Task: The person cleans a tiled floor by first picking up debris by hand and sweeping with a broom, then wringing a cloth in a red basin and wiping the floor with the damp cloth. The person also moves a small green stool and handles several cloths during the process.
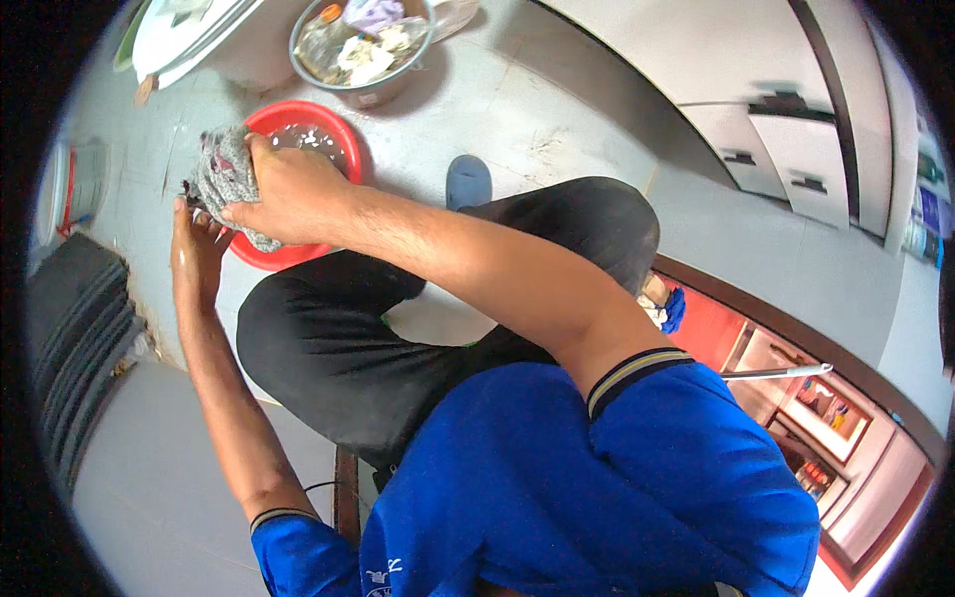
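In my right hand (pixel 291 190) is a bunched grey knitted cloth (pixel 227 168) with dark red marks, gripped between thumb and fingers. It hangs at the left side of a red plastic basin (pixel 349 138), which holds cloudy water. My left hand (pixel 198 239) is just below the cloth, palm up and fingers bent, near a small dark piece at the cloth's lower left. Whether the left fingers hold that piece cannot be told. Part of the basin is hidden behind my right hand and the cloth.
A round bin (pixel 362 93) of waste stands beyond the basin, with a large white container (pixel 246 45) to its left. Dark stacked mats (pixel 74 321) lie at the left. A blue slipper (pixel 468 183) is on the tiled floor, and white drawers (pixel 791 160) stand at the right.
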`<state>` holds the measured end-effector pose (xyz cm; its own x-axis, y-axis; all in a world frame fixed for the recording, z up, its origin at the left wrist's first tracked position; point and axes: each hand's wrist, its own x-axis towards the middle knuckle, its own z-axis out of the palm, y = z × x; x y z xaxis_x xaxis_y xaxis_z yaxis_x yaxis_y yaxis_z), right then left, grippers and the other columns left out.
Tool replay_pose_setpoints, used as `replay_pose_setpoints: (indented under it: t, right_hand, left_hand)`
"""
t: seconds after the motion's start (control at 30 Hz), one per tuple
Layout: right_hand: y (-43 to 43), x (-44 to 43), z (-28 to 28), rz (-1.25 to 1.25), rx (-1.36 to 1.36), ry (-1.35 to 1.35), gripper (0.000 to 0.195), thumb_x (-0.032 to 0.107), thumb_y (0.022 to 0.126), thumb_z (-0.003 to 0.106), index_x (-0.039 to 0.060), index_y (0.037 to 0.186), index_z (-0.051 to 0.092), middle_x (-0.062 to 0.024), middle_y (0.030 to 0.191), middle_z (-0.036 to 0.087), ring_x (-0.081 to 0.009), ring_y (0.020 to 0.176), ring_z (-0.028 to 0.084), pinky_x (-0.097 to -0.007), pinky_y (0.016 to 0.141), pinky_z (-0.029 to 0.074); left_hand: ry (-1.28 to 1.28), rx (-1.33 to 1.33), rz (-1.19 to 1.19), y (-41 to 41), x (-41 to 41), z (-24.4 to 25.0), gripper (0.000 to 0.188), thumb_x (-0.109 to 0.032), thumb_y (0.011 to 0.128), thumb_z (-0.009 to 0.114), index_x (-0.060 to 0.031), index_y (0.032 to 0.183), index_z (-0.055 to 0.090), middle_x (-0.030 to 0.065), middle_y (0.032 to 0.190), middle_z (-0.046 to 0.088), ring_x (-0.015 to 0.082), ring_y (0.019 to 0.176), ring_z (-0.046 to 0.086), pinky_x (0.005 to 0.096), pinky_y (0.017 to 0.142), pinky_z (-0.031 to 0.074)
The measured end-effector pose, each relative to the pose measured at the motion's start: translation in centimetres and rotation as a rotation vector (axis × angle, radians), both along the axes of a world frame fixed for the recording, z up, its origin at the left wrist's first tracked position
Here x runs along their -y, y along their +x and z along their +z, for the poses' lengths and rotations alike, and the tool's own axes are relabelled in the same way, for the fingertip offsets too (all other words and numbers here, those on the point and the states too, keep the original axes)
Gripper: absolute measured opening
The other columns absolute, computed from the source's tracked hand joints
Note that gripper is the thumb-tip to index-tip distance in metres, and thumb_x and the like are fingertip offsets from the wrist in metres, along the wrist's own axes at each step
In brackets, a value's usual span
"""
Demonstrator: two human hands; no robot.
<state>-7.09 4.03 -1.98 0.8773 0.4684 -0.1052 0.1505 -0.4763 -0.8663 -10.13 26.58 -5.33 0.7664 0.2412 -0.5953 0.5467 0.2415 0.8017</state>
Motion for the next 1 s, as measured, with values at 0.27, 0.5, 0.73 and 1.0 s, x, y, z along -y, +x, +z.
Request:
replay_pose_setpoints:
  t: [0.27, 0.5, 0.73, 1.0]
  right_hand:
    - [-4.6, 13.2, 7.2, -0.33, 0.205, 0.227, 0.078, 0.031, 0.091, 0.069, -0.0162, 0.145, 0.038, -0.0358, 0.121, 0.064, -0.0482, 0.115, 0.065, -0.05, 0.1, 0.052]
    - [-7.5, 24.5, 9.9, -0.585, 0.383, 0.283, 0.057, 0.024, 0.088, 0.068, -0.0105, 0.131, 0.054, -0.0308, 0.106, 0.07, -0.0487, 0.099, 0.069, -0.0514, 0.089, 0.056]
    - [-8.6, 35.7, 10.7, -0.824, 0.11, 0.21, 0.049, 0.024, 0.086, 0.069, -0.0162, 0.112, 0.055, -0.0352, 0.09, 0.068, -0.0477, 0.089, 0.071, -0.0524, 0.082, 0.057]
    - [-10.7, 45.7, 7.7, -0.973, 0.074, 0.282, 0.047, 0.041, 0.092, 0.073, -0.0032, 0.105, 0.067, -0.0256, 0.095, 0.072, -0.0388, 0.091, 0.072, -0.0464, 0.081, 0.056]
  left_hand:
    - [0.162, 0.325, -0.466, -0.1, 14.2, 9.6, 0.084, -0.044, 0.104, 0.063, 0.0022, 0.162, 0.022, 0.0181, 0.144, 0.056, 0.027, 0.126, 0.061, 0.0394, 0.096, 0.055]
    - [-0.088, 0.443, -0.512, 0.3, 27.3, 10.3, 0.059, -0.023, 0.104, 0.064, -0.0047, 0.153, 0.037, 0.0117, 0.139, 0.059, 0.0237, 0.123, 0.062, 0.0433, 0.1, 0.053]
    - [0.056, 0.393, -0.614, 0.3, 37.7, 11.3, 0.047, -0.027, 0.107, 0.061, -0.0058, 0.147, 0.046, -0.0034, 0.097, 0.056, 0.0056, 0.08, 0.051, 0.0238, 0.067, 0.043]
    - [0.498, 0.431, -0.886, -0.5, 46.1, 11.0, 0.047, -0.039, 0.108, 0.054, -0.001, 0.136, 0.059, 0.0014, 0.094, 0.061, 0.0108, 0.074, 0.052, 0.0259, 0.062, 0.044]
